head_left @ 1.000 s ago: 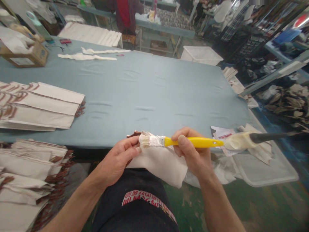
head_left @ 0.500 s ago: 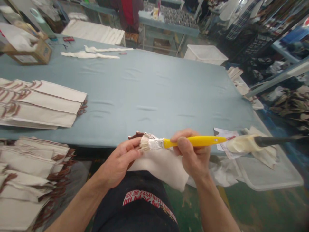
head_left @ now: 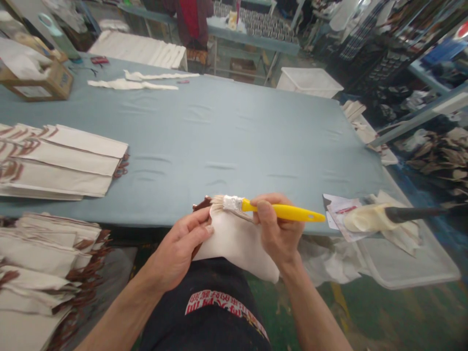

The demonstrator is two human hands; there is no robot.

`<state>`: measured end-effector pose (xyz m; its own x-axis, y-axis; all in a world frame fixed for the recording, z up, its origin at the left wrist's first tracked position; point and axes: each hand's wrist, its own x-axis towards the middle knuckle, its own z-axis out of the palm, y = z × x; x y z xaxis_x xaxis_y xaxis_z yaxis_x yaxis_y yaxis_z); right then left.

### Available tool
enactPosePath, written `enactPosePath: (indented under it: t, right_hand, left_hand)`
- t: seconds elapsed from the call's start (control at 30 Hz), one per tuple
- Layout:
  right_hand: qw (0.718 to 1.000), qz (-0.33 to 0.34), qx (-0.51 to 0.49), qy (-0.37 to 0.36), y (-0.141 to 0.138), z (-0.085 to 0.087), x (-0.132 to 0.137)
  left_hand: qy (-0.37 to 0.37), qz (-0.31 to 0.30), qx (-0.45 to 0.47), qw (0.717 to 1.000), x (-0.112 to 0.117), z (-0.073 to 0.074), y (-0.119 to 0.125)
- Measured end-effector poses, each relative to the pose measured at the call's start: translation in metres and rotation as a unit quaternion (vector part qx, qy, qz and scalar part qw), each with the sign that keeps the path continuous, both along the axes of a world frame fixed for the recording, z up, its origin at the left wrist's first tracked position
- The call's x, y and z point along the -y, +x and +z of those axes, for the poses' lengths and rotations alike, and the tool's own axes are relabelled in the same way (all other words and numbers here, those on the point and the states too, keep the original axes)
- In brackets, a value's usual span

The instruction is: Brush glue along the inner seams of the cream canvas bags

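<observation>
My right hand [head_left: 275, 233] grips a yellow-handled brush [head_left: 285, 211] with a foil-wrapped ferrule; its pale bristles touch the top edge of a cream cloth piece [head_left: 237, 243] draped over my lap. My left hand [head_left: 179, 248] pinches that cloth's upper left edge, where a brown cord end [head_left: 202, 203] sticks out. Both hands sit at the near edge of a table [head_left: 219, 141] with a grey-blue cover.
Stacks of cream cloth bags with brown cords lie on the table's left [head_left: 62, 161] and lower left [head_left: 44, 263]. A glue-coated tool with a black handle [head_left: 387, 215] rests over a clear tray [head_left: 402, 263] at right. A cardboard box [head_left: 40, 83] stands far left. A person in red [head_left: 190, 19] stands beyond.
The brush has shifted left and tilted, its bristles now lying along the cloth's top edge. My left hand still pinches the cloth in the same place.
</observation>
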<state>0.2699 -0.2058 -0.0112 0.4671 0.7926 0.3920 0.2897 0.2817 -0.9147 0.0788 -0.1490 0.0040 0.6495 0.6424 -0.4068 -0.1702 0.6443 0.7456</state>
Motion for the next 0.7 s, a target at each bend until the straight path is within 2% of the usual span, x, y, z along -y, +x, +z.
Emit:
enactPosePath:
  t: [0.07, 0.17, 0.3, 0.5, 0.6, 0.7]
  right_hand:
    - [1.0, -0.02, 0.007, 0.022, 0.003, -0.003, 0.0]
    - [0.999, -0.008, 0.0, 0.039, 0.002, -0.006, 0.003]
    - [1.0, 0.02, 0.009, 0.01, -0.005, -0.011, 0.0]
    - [0.996, -0.052, -0.049, 0.059, 0.004, -0.007, -0.006]
    - [0.997, -0.039, -0.053, 0.051, 0.007, -0.005, 0.004]
    - [0.999, 0.007, -0.022, 0.039, 0.006, -0.007, 0.011]
  left_hand:
    - [-0.005, 0.004, 0.002, 1.0, 0.0, 0.001, 0.001]
    - [-0.009, 0.016, -0.006, 1.0, 0.0, 0.002, 0.003]
    - [-0.002, 0.031, -0.029, 0.999, 0.0, 0.001, 0.006]
    - [-0.007, 0.035, -0.035, 0.999, 0.0, 0.001, 0.004]
    - [-0.005, 0.044, -0.033, 0.998, -0.001, 0.002, 0.002]
    - [-0.005, 0.046, -0.036, 0.998, -0.002, 0.003, 0.003]
